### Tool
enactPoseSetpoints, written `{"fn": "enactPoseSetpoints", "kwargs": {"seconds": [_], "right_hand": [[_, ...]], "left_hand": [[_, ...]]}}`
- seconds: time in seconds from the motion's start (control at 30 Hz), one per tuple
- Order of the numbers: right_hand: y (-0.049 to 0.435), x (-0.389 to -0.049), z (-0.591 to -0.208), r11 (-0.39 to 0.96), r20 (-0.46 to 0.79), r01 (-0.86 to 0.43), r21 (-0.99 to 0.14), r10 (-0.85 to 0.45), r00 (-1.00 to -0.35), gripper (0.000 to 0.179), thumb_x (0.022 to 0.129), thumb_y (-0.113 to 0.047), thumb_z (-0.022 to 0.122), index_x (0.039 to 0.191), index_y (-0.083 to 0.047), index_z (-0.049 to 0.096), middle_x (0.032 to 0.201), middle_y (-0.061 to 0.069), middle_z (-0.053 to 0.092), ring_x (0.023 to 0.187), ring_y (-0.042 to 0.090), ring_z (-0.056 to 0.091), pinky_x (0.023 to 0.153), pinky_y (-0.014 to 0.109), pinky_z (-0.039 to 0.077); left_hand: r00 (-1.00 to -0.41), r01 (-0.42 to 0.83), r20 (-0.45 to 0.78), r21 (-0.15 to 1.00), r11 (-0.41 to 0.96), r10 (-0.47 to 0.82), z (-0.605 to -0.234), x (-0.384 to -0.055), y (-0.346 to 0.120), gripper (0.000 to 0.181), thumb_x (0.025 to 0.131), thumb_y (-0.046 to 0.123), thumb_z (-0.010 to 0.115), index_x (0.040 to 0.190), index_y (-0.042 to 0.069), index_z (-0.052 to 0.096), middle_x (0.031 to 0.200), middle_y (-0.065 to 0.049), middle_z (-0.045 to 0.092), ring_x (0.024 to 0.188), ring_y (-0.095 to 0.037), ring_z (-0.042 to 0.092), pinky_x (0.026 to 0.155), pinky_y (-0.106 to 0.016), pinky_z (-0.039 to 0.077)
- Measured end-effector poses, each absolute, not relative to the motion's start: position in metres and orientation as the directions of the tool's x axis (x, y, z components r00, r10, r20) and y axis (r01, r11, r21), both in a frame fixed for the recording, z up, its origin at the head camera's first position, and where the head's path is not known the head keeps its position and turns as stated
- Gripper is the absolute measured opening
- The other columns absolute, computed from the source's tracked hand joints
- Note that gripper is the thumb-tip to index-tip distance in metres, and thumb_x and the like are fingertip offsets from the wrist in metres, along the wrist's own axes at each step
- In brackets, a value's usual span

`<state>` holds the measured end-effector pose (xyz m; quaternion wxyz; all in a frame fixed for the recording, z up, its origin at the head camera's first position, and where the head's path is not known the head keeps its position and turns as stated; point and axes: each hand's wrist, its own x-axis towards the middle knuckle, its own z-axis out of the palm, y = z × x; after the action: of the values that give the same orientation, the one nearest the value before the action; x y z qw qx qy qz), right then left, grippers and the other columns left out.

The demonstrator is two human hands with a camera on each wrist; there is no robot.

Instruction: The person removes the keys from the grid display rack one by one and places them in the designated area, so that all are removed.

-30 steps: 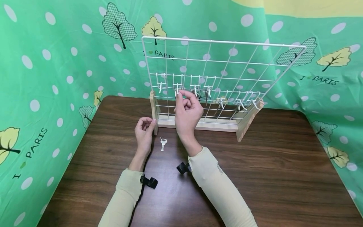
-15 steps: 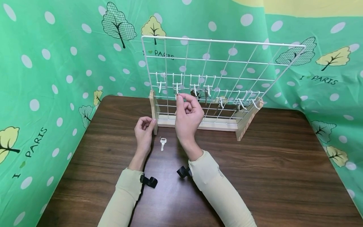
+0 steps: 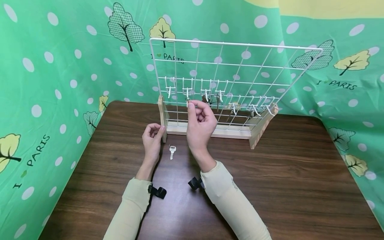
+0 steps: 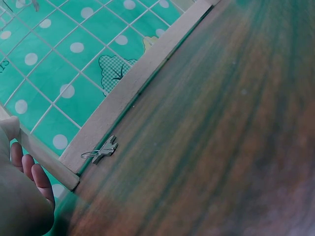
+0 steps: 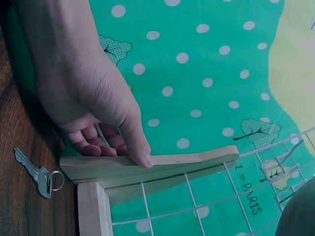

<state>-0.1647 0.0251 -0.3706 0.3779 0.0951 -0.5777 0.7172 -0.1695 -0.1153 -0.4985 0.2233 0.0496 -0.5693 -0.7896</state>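
Note:
A white wire grid rack point(image 3: 237, 43) stands on wooden feet, with several white hooks on its bars. My right hand point(image 3: 201, 125) pinches a small metal key point(image 3: 188, 100), mostly hidden by the fingertips, just below the second hook point(image 3: 187, 91) from the left. My left hand point(image 3: 152, 139) holds the rack's left wooden side point(image 3: 163, 116); in the right wrist view its thumb point(image 5: 140, 147) lies on one face and the fingers are behind. A loose silver key point(image 3: 172, 152) with a ring lies on the table between my forearms, also seen in the right wrist view.
Keys hang on several hooks to the right, such as a key point(image 3: 218, 100) on the fourth hook. The leftmost hook point(image 3: 169, 91) bears nothing visible. A dark wood table point(image 3: 300, 186) spreads below, backed by a green dotted curtain point(image 3: 75, 66).
My right hand has come slightly down and to the right from the second hook, and a bit of metal now shows above its fingertips. The left hand has stayed still.

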Motion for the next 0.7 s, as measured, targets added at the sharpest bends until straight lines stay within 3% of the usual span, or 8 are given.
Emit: {"fn": "enactPoseSetpoints", "kwargs": {"seconds": [0.23,0.4,0.53,0.7], "right_hand": [[0.025,-0.163,-0.37,-0.032,0.597,-0.672,-0.74,0.43,-0.677,0.014,0.102,-0.001,0.075,0.102,0.012,0.075,0.089,-0.012,0.06,0.063,0.003,0.047,0.054,0.015,0.034],[0.026,-0.159,-0.371,-0.054,0.599,-0.672,-0.739,0.406,-0.69,0.016,0.102,-0.003,0.075,0.103,0.013,0.075,0.101,-0.009,0.062,0.058,0.004,0.052,0.051,0.016,0.044],[0.026,-0.156,-0.374,-0.103,0.595,-0.671,-0.734,0.379,-0.708,0.019,0.102,-0.004,0.075,0.104,0.015,0.073,0.107,-0.005,0.063,0.057,0.007,0.055,0.052,0.019,0.051],[0.028,-0.152,-0.375,-0.14,0.594,-0.671,-0.729,0.358,-0.72,0.018,0.104,-0.002,0.073,0.106,0.016,0.071,0.112,0.006,0.071,0.054,0.007,0.058,0.051,0.021,0.053]], "left_hand": [[-0.896,0.294,0.175,0.922,-0.25,-0.408,-0.499,-0.17,-0.116,0.017,0.097,-0.009,0.075,0.097,0.007,0.068,0.091,0.005,0.068,0.081,-0.006,0.062,0.078,-0.018,0.051],[-0.896,0.292,0.174,0.924,-0.247,-0.409,-0.499,-0.169,-0.116,0.018,0.097,-0.008,0.076,0.096,0.008,0.068,0.09,0.004,0.068,0.082,-0.007,0.062,0.078,-0.018,0.051],[-0.894,0.294,0.175,0.924,-0.246,-0.412,-0.498,-0.169,-0.116,0.018,0.097,-0.007,0.076,0.095,0.009,0.068,0.09,0.005,0.068,0.082,-0.006,0.062,0.078,-0.018,0.051],[-0.893,0.296,0.178,0.924,-0.243,-0.413,-0.498,-0.17,-0.115,0.017,0.097,-0.008,0.075,0.096,0.007,0.069,0.09,0.005,0.068,0.082,-0.006,0.062,0.078,-0.018,0.051]]}}
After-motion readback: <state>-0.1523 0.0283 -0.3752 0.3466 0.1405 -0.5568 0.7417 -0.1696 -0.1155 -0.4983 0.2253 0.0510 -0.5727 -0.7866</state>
